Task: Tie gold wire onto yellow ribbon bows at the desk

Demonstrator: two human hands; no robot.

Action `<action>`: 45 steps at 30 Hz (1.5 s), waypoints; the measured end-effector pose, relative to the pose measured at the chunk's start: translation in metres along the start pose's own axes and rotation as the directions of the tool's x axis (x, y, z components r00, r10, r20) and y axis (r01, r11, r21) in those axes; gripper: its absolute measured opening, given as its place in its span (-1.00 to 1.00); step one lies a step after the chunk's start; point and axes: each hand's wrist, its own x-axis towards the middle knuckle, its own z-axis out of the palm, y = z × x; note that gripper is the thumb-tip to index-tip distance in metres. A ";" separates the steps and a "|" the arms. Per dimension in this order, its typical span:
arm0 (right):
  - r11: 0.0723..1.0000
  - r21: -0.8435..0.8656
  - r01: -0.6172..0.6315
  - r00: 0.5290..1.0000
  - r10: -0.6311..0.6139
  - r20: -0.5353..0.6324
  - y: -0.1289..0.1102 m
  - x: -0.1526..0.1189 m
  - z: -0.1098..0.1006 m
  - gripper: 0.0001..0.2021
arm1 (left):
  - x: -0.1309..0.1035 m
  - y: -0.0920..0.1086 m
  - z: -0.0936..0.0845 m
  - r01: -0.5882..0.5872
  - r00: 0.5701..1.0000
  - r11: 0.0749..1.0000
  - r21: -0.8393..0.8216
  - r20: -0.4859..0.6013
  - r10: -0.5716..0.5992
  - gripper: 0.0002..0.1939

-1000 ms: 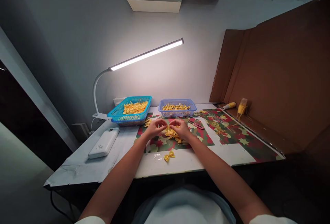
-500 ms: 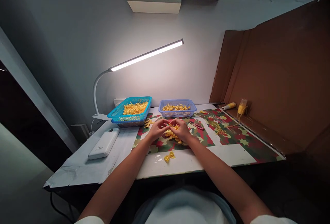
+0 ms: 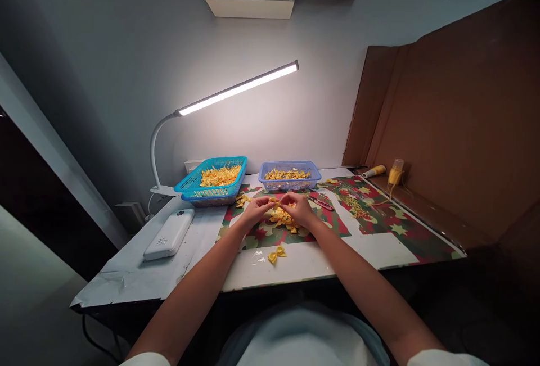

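Note:
Over the camouflage-patterned mat, my left hand (image 3: 255, 211) and my right hand (image 3: 299, 209) face each other, fingertips pinched. Between them is a small yellow ribbon bow (image 3: 274, 202), held at both sides; its finer details are too small to make out. Just below my fingers lies a pile of yellow ribbon bows (image 3: 285, 220), partly covered by my right hand. A single yellow bow (image 3: 277, 255) rests on the white strip nearer to me. A few more yellow pieces (image 3: 242, 201) lie left of my left hand.
Behind stand a blue basket (image 3: 189, 185) and a purple basket (image 3: 290, 185), both holding yellow pieces. Pink-handled snips (image 3: 323, 203) lie to the right, near gold-coloured bits (image 3: 355, 207) and a yellow thread spool (image 3: 395, 176). At left are a power bank (image 3: 170, 235) and a lit lamp (image 3: 240, 89).
My fingers have come up slightly from the pile and closed in a pinch, with a yellow bow now showing between them. The single bow in front stays put.

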 end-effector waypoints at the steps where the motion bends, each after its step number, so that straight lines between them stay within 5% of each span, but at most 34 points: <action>1: 1.000 0.003 -0.014 1.000 0.014 0.006 0.000 0.000 0.000 -0.95 | 0.000 0.000 0.000 -0.029 0.999 0.998 0.057 -0.018 0.030 -0.65; 6: 0.996 0.035 -0.086 0.996 0.084 0.031 0.002 0.000 0.000 -0.94 | -0.002 0.003 -0.004 -0.228 0.949 0.877 0.423 -0.106 0.298 -0.72; 10: 0.995 0.037 -0.088 0.995 0.086 0.056 0.006 0.000 0.001 -0.92 | -0.004 0.004 -0.008 -0.365 0.900 0.684 0.632 0.049 0.434 -0.90; 16: 0.995 0.009 -0.095 0.992 0.094 0.085 0.009 0.000 0.002 -0.90 | -0.002 0.005 -0.009 -0.448 0.875 0.536 0.716 0.227 0.428 -0.94; 31: 0.994 -0.046 -0.100 0.987 0.105 0.123 0.010 0.000 0.002 -0.89 | -0.005 0.008 -0.007 -0.355 0.929 0.582 0.731 0.209 0.305 -0.91; 35: 0.989 -0.148 -0.005 0.991 0.025 0.133 0.012 -0.001 0.001 -0.87 | -0.005 0.006 -0.006 -0.337 0.937 0.620 0.708 0.186 0.297 -0.93; 39: 0.906 -0.370 0.204 0.969 -0.133 0.207 0.009 -0.004 -0.001 -0.83 | -0.005 0.005 -0.005 -0.335 0.936 0.622 0.708 0.178 0.302 -0.94; 45: 0.752 -0.606 0.261 0.953 -0.101 0.286 0.002 -0.004 0.000 -0.88 | -0.006 0.009 -0.003 -0.352 0.929 0.565 0.746 0.203 0.310 -0.91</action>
